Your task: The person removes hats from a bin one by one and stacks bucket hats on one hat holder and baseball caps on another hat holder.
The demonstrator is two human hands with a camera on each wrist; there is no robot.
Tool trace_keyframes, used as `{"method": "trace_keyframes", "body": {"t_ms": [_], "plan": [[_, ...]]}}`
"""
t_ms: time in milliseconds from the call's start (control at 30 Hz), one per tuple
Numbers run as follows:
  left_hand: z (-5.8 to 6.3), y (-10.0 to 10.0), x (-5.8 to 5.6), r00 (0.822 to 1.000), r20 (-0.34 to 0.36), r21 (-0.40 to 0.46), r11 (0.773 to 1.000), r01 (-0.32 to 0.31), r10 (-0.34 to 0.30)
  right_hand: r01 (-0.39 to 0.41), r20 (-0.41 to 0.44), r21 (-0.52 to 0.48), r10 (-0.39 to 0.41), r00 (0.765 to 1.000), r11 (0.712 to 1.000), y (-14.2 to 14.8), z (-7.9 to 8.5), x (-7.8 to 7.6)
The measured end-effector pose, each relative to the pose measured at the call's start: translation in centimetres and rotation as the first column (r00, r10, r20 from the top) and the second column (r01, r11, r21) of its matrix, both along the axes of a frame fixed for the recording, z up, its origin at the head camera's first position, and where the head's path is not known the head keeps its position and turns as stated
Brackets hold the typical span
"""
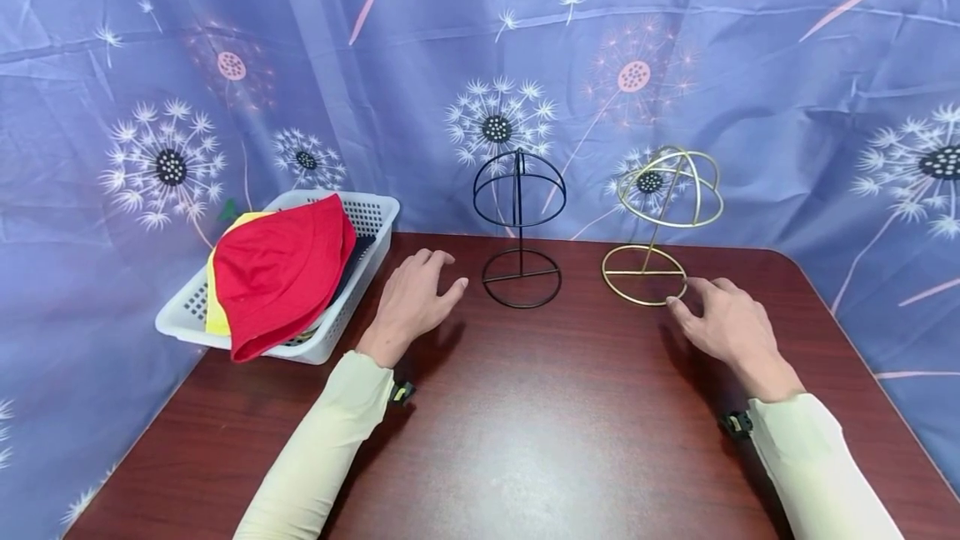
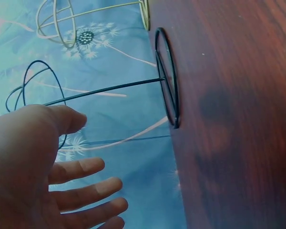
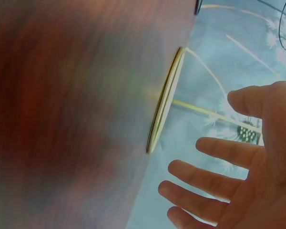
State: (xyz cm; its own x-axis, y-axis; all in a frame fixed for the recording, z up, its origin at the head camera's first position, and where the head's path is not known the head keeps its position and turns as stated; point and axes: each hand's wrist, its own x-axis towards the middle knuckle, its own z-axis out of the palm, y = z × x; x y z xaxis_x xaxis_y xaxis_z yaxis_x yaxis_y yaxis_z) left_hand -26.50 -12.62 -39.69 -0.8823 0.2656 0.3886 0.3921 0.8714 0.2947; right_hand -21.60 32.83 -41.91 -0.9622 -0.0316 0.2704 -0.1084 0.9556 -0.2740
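Note:
My left hand (image 1: 412,298) hovers above the table between the basket and a black wire hat stand (image 1: 521,236), holding nothing. In the left wrist view its fingers (image 2: 88,196) are extended and spread, and the thumb overlaps the stand's pole. Over the right side of the table, my right hand (image 1: 727,323) is also bare, its fingertips close to the base ring of a gold wire hat stand (image 1: 637,273). The right wrist view shows those fingers (image 3: 205,179) loosely straight and apart. Both stands are upright with bare domed tops.
A white plastic basket (image 1: 356,294) stands at the back left. A red bucket hat (image 1: 277,265) lies on top in it, over a yellow one (image 1: 217,307) and something dark (image 1: 360,261). A blue dandelion-print cloth (image 1: 420,65) hangs behind the dark red wooden table (image 1: 525,390).

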Motion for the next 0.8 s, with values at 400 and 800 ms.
{"method": "trace_keyframes", "body": {"t_ms": [400,800], "plan": [[1.8,-0.5,0.8,0.999,0.049,0.05,0.999,0.016,-0.019,-0.033,-0.035,-0.034,0.032,0.999,0.999,-2.8,0.7,-0.5],[2.8,-1.3,1.6,0.999,0.03,0.06,0.998,0.028,-0.03,-0.067,-0.04,-0.051,0.065,0.997,0.996,-5.1,1.5,-1.3]]}}
